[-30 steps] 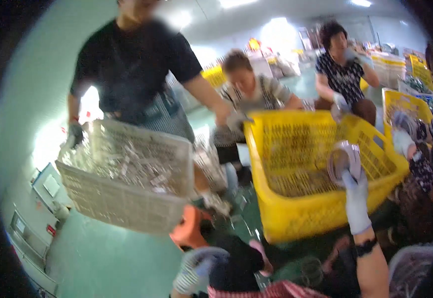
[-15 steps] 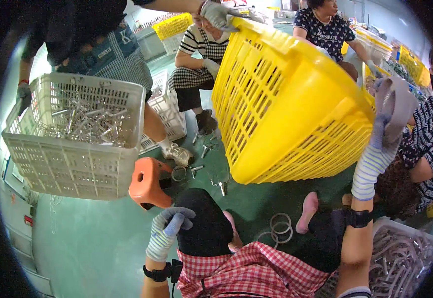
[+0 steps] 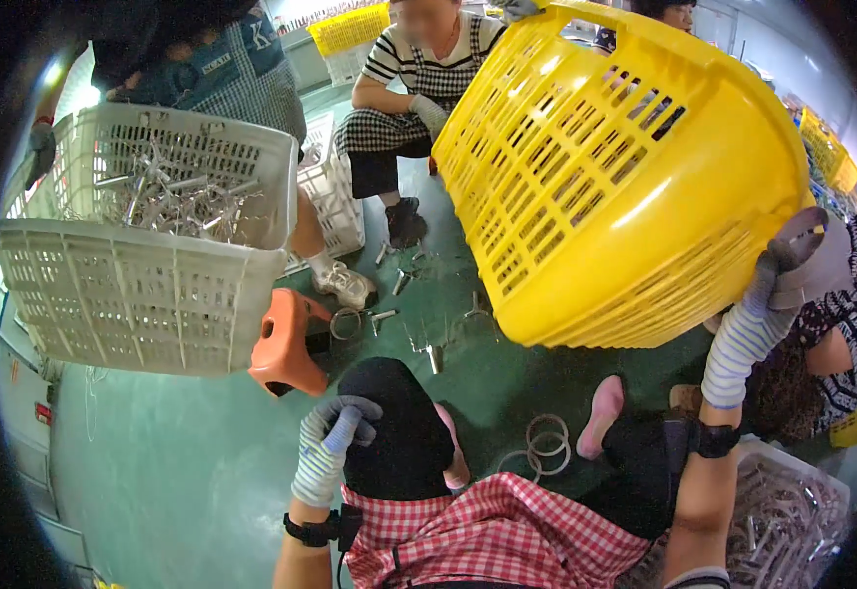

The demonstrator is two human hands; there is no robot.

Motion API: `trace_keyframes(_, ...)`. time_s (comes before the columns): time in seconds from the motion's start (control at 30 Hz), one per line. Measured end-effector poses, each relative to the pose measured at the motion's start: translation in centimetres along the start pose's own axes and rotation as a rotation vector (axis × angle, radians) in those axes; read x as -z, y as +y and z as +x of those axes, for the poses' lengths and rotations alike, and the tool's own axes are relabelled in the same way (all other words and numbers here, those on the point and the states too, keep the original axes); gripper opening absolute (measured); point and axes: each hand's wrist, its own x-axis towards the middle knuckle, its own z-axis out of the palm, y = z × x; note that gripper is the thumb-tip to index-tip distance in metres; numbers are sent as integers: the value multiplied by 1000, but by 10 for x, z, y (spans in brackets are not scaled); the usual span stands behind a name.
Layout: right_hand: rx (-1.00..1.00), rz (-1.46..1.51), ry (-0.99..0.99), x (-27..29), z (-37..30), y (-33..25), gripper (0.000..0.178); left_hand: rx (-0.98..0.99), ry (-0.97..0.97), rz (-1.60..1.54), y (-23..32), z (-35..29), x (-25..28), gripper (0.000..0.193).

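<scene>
My left hand [image 3: 338, 437], in a striped grey-palmed glove, is above my left knee with fingers curled together; nothing shows in them. My right hand [image 3: 757, 304], gloved alike, is raised at the right with its fingers round grey ring-shaped rolls [image 3: 836, 265], wide bands like tape. Right behind it a large yellow slatted basket [image 3: 635, 211] hangs tilted in the air; whether my hand touches it I cannot tell. Another person's gloved hand [image 3: 519, 9] is at the basket's upper rim. Several pale thin rings [image 3: 548, 437] lie on the floor between my feet.
At the left a person holds a white crate [image 3: 143, 294] of metal parts. An orange stool [image 3: 287, 344] stands below it. Loose metal pieces [image 3: 435, 358] lie on the green floor. Another crate of parts [image 3: 782, 520] is by my right arm. A co-worker [image 3: 418, 98] sits opposite.
The yellow basket has swung right and turned, showing more of its slatted side. My right hand has lowered slightly and moved right with the rolls. The white crate has shifted slightly. My left hand stays nearly still.
</scene>
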Motion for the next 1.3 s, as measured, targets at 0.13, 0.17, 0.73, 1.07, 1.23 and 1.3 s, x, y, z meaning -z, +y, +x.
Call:
trace_keyframes(0.13,134,-114,-107,2,-1,6,36,-39,36,37,-1,-1,-1,26)
trace_keyframes(0.17,135,-56,-82,-2,-2,5,31,-40,48,29,0,-2,-2,23)
trace_keyframes(0.73,48,-164,-247,-10,-27,0,22,-48,84,-47,16,3,-6,24)
trace_keyframes(1.07,-195,-171,-673,-18,-54,-10,28,83,-45,-221,-57,125,31,31)
trace_keyframes(1.23,-201,-339,-1014,-18,-80,-20,28,348,-337,5,-147,189,11,40)
trace_keyframes(1.3,79,-412,-1210,-24,-82,-28,28,447,-381,-37,-184,217,-9,45)
